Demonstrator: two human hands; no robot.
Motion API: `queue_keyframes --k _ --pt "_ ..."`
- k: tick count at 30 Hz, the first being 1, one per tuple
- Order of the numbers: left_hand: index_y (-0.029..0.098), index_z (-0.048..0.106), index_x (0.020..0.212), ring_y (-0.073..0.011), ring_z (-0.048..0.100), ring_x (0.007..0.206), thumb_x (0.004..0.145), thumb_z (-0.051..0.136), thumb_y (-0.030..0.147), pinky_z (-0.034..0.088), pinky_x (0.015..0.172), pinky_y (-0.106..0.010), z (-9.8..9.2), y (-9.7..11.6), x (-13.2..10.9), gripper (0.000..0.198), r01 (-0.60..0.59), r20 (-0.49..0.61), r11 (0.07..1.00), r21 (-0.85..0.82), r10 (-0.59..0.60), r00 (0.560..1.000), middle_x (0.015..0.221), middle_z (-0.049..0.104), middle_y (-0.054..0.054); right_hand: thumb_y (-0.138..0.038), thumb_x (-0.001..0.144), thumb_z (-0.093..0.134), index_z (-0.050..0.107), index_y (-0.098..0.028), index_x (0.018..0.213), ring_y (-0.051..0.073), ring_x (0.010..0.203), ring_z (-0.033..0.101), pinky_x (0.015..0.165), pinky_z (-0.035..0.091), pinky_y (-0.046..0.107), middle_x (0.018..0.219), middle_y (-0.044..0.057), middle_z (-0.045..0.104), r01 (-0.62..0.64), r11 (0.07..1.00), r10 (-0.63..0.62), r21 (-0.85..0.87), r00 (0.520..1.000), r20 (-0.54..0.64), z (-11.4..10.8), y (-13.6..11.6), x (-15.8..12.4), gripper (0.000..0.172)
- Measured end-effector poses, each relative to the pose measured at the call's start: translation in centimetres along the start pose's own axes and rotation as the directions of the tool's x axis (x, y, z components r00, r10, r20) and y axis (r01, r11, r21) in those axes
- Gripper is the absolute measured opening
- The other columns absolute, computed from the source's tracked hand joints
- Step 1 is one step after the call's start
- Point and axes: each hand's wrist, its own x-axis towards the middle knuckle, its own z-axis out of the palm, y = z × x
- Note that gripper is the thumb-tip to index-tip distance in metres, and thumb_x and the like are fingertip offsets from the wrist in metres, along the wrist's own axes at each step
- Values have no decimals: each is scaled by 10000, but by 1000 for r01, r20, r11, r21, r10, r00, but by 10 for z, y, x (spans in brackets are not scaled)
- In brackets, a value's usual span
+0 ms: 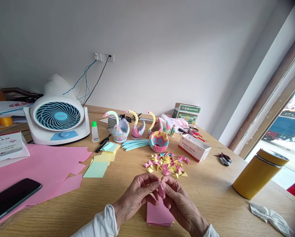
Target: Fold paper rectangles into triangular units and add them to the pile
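A small folded piece of pink paper (161,190) is pinched between the fingertips of both hands. My left hand (139,194) grips it from the left, thumb on top. From the other side my right hand (178,199) holds it too, thumb and forefinger pressed on its edge. Beneath the hands lies a stack of pink paper sheets (159,214), partly covered by the fingers. Just beyond them is a loose pile of folded paper triangles (165,169) in pink, yellow and some blue.
Behind the triangles stand folded-paper swans (121,130) and a multicoloured paper bowl (159,141). Right are a sticky note box (194,148), pliers (223,159) and a yellow flask (259,174). Left are a fan (59,120), pink paper (55,161), a green sheet (96,169), a glue bottle (95,132) and a phone (12,200).
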Motion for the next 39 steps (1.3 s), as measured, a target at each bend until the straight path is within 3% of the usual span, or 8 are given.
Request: queue_keyframes --k 3,7,10,16,21,26,33,39 --pt "131 608 882 -85 600 549 800 715 334 463 513 -164 -1 -2 2 244 -12 -31 999 -43 10 999 644 658 -25 -357 842 693 618 -166 779 49 503 425 434 337 127 627 -20 527 47 997 -49 -65 998 -31 4 2 -1 215" --pt "135 593 892 -55 544 491 775 740 328 435 484 -147 -1 -5 5 270 -67 -127 993 -101 54 990 595 611 16 -434 889 606 621 -173 927 89 574 502 456 411 157 678 1 555 109 954 -139 -281 986 -90 9 5 -4 264" --pt "142 585 894 -43 485 458 777 736 330 422 460 -146 2 -6 5 268 -119 -177 989 -91 102 979 559 563 47 -432 828 683 594 -183 999 111 585 529 435 423 170 680 1 571 149 904 -202 -402 975 -92 11 9 -3 315" --pt "170 537 868 -73 505 426 813 671 399 444 447 -181 6 -5 0 271 -130 -182 971 202 167 969 533 584 37 -486 792 689 635 -156 884 85 492 461 406 378 172 600 -7 551 142 827 -312 -544 921 -233 3 4 -2 347" --pt "152 611 917 -105 536 436 789 686 413 469 440 -214 -2 -3 2 301 -109 -120 887 448 180 976 546 619 3 -470 809 672 659 -162 853 98 539 477 440 366 176 623 -2 548 166 731 -369 -662 912 -179 -3 -2 -4 311" --pt "122 668 860 -119 561 457 791 673 442 471 460 -224 -5 -7 7 327 -122 -150 867 483 219 964 542 607 -12 -503 782 684 639 -161 961 107 528 485 397 332 178 655 7 570 126 788 -317 -602 922 -223 -7 2 -2 388" --pt "131 645 854 -112 551 435 807 658 445 442 460 -215 -5 -14 7 319 -117 -176 902 415 206 963 507 608 -4 -523 761 698 650 -128 846 55 388 346 381 238 183 468 -34 519 18 837 -208 -546 935 -287 -9 0 0 407" --pt "135 636 902 -109 552 459 807 662 433 451 485 -216 2 -5 2 313 -94 -155 877 471 187 970 529 606 4 -522 706 741 647 -130 711 57 404 351 398 245 189 447 -31 513 53 833 -261 -551 916 -305 -3 -3 0 403"
